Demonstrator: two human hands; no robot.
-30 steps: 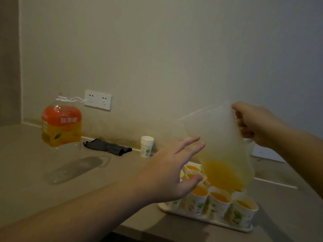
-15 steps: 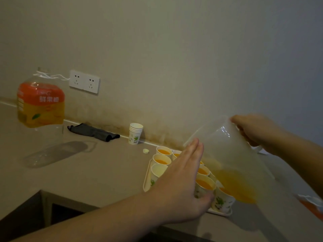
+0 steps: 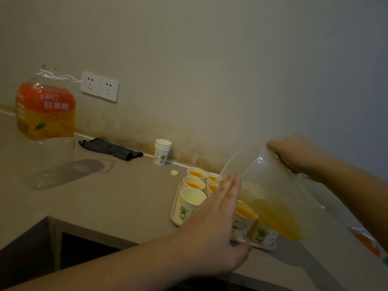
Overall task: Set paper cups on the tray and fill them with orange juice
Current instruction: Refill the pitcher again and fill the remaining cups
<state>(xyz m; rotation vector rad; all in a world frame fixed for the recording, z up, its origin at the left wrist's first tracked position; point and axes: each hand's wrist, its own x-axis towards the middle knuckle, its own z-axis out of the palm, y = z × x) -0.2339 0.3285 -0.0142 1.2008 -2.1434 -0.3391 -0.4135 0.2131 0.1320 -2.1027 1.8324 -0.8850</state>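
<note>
The right hand (image 3: 294, 154) is curled round the handle side of a clear plastic pitcher (image 3: 266, 192), gripping it near the rim and holding it tipped down and to the left over the tray (image 3: 176, 208). A little orange juice (image 3: 277, 219) is pooled in the pitcher's low side, above the cups nearest the front edge of the tabletop (image 3: 117, 198). The left hand (image 3: 212, 223) is flat, fingers straight and pressed together, thumb spread low toward the tray's front rim; it stands in front of the tray and hides several cups. Whether its fingertips touch the pitcher I cannot tell.

The tray sits close to the tabletop's front edge, toward the right. On it, the paper cups (image 3: 196, 177) at the back hold juice, and the nearest one on the left, an empty cup (image 3: 192, 199), shows only a pale inside. Two more filled or partly hidden cups stand under the pitcher.

Behind the tray, near the back edge by the wall, stands a stack of spare cups (image 3: 162, 151), and a small pale cap (image 3: 174, 173) lies between that stack and the tray. Further left along the back edge lies a dark cloth (image 3: 111, 149). At the far left stands a big juice bottle (image 3: 45, 122) with an orange label, below a wall socket (image 3: 100, 86).
</note>
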